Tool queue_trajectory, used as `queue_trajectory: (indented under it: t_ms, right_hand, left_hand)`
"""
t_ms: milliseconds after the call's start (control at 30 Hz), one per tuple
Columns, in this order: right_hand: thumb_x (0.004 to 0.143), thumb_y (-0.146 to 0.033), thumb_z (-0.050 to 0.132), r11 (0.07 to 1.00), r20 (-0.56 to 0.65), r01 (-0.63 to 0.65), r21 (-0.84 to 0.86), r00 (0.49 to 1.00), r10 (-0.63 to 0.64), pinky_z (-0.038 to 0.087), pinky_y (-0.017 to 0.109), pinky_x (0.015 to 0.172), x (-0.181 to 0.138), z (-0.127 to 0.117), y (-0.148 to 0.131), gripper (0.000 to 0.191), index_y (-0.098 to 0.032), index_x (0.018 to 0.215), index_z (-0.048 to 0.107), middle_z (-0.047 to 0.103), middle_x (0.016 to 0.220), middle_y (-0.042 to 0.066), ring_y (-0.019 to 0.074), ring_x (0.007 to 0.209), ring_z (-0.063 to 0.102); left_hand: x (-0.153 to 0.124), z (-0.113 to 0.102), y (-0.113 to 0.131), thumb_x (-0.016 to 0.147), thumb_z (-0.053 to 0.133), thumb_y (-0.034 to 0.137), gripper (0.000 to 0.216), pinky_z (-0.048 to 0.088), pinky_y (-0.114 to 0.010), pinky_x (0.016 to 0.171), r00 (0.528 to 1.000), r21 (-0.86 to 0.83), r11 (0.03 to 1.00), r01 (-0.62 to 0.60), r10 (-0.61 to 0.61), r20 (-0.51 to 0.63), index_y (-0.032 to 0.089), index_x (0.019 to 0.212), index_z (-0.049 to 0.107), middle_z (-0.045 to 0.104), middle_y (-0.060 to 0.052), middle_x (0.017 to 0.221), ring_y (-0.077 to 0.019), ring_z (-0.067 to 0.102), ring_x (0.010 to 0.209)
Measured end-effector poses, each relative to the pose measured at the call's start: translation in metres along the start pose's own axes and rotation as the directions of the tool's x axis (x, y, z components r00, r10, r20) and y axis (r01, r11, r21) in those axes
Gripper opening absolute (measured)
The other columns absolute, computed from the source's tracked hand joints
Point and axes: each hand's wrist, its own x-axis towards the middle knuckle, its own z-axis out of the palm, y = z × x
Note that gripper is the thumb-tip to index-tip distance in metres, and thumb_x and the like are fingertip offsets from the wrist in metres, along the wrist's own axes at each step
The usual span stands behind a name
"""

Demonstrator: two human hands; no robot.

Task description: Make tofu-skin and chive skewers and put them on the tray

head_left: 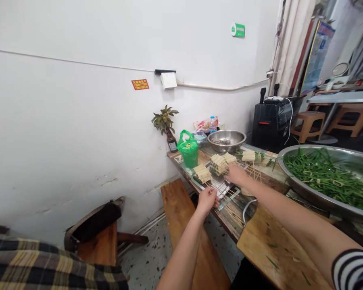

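Note:
Both my arms reach out to the far left part of a wooden table (260, 241). My left hand (207, 200) is closed in a pinch at the ends of bamboo skewers (222, 189) lying on a metal tray (224, 186). My right hand (236, 174) rests palm down on the skewers beside a stack of skewered pale tofu strips (219, 163); its fingers are hidden from me. Another stack of tofu skewers (202, 174) lies to the left, and a further one (249, 156) lies behind.
A big steel basin of green chives (329, 177) fills the right. A smaller steel bowl (226, 140), a green plastic bag (188, 151), a bottle with a plant (169, 133) and a black speaker (270, 121) stand at the back. Wooden benches (181, 209) stand along the wall.

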Motion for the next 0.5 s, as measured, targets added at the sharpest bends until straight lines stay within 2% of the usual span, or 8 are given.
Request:
queue_trajectory:
  t_ms: [133, 233, 367, 433, 500]
  right_hand:
    - [0.077, -0.04, 0.069, 0.999, -0.005, 0.002, -0.037, 1.0, -0.002, 0.047, 0.036, 0.08, -0.005, -0.002, -0.002, 0.053, -0.009, 0.114, 0.048, 0.063, 0.11, 0.02, 0.0316, 0.104, 0.061]
    - [0.075, -0.04, 0.071, 0.998, -0.014, 0.03, -0.063, 0.999, -0.031, 0.047, 0.035, 0.08, -0.011, -0.008, -0.004, 0.056, -0.009, 0.116, 0.049, 0.063, 0.11, 0.02, 0.0301, 0.104, 0.061]
    - [0.075, -0.035, 0.071, 0.993, -0.051, 0.081, -0.09, 0.995, -0.086, 0.045, 0.036, 0.083, -0.025, -0.023, -0.008, 0.057, -0.009, 0.12, 0.048, 0.06, 0.116, 0.02, 0.0303, 0.107, 0.058]
    - [0.077, -0.031, 0.069, 0.989, -0.074, 0.111, -0.094, 0.99, -0.118, 0.044, 0.036, 0.087, -0.033, -0.032, -0.012, 0.051, -0.009, 0.119, 0.05, 0.059, 0.119, 0.02, 0.0306, 0.112, 0.055]
    - [0.084, -0.029, 0.06, 0.985, -0.098, 0.15, -0.087, 0.982, -0.158, 0.041, 0.036, 0.091, -0.042, -0.038, -0.017, 0.038, -0.011, 0.116, 0.054, 0.058, 0.12, 0.019, 0.0294, 0.115, 0.052]
  left_hand:
    - [0.002, -0.001, 0.002, 0.096, 0.034, 0.042, 0.035, 0.041, -0.022, 0.044, 0.999, 0.149, 0.988, -0.045, 0.048, -0.022, 0.017, 0.086, 0.057, 0.062, -0.001, 0.06, -0.0128, 0.058, 0.046]
    - [0.004, -0.001, 0.004, 0.097, 0.026, 0.044, 0.047, 0.046, -0.026, 0.053, 0.995, 0.298, 0.951, -0.08, 0.096, -0.038, 0.015, 0.085, 0.061, 0.066, -0.006, 0.063, -0.0163, 0.061, 0.05]
    - [0.006, 0.004, 0.01, 0.096, 0.029, 0.044, 0.051, 0.048, -0.031, 0.08, 0.984, 0.509, 0.853, -0.112, 0.165, -0.061, 0.012, 0.082, 0.066, 0.072, -0.016, 0.086, -0.0249, 0.068, 0.085]
    - [0.007, 0.011, 0.016, 0.095, 0.029, 0.045, 0.053, 0.045, -0.033, 0.086, 0.981, 0.592, 0.799, -0.105, 0.182, -0.072, 0.01, 0.086, 0.068, 0.07, -0.021, 0.1, -0.0281, 0.065, 0.1]
    - [0.008, 0.019, 0.023, 0.096, 0.027, 0.044, 0.056, 0.045, -0.033, 0.086, 0.98, 0.652, 0.752, -0.094, 0.184, -0.072, 0.008, 0.09, 0.069, 0.068, -0.022, 0.106, -0.0286, 0.064, 0.104]
